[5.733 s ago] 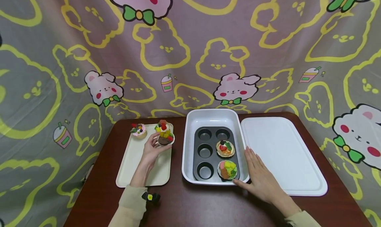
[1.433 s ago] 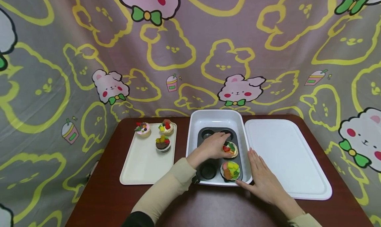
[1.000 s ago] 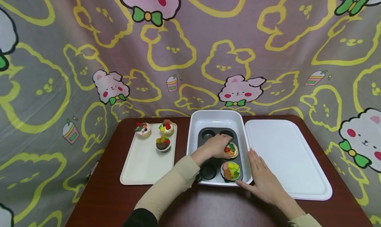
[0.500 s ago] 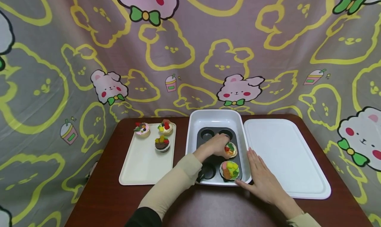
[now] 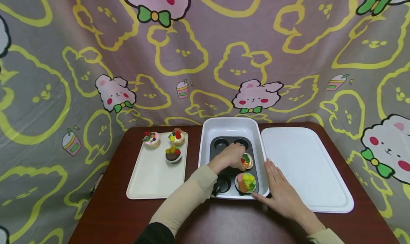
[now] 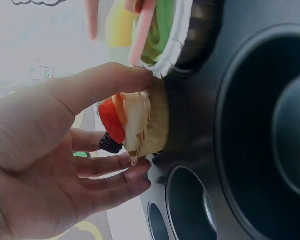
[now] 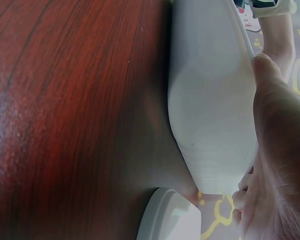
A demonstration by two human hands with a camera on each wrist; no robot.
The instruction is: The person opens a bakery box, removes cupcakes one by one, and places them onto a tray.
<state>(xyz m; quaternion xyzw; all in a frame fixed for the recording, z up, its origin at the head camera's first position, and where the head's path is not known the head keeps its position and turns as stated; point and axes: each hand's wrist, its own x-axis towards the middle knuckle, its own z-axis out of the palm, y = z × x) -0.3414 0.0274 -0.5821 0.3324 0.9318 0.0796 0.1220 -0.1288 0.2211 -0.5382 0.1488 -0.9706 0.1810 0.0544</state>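
My left hand (image 5: 231,157) reaches into the dark muffin tin (image 5: 232,181) and grips a fruit-topped cupcake (image 5: 247,161) at the middle right cup. In the left wrist view, thumb and fingers curl around this cupcake (image 6: 157,120), topped with red fruit and a blackberry. Just in front of it sits another cupcake (image 5: 245,183) with pink, yellow and green topping. The tin lies inside a deep white pan (image 5: 205,144). Against the pan's right front side rests my right hand (image 5: 283,190), fingers straight; the right wrist view shows it along the pan's outer wall (image 7: 210,100).
A cream tray (image 5: 150,176) on the left bears a pink cupcake (image 5: 151,140), a cream-topped cupcake (image 5: 177,136) and a chocolate cupcake (image 5: 173,155). A white board (image 5: 304,165) lies right of the pan, all on a dark wooden table (image 5: 211,222).
The chocolate cupcake, earlier held in my left hand, now stands on the cream tray. My left hand has moved right to the tin's cupcake. Over the last second, little has changed.
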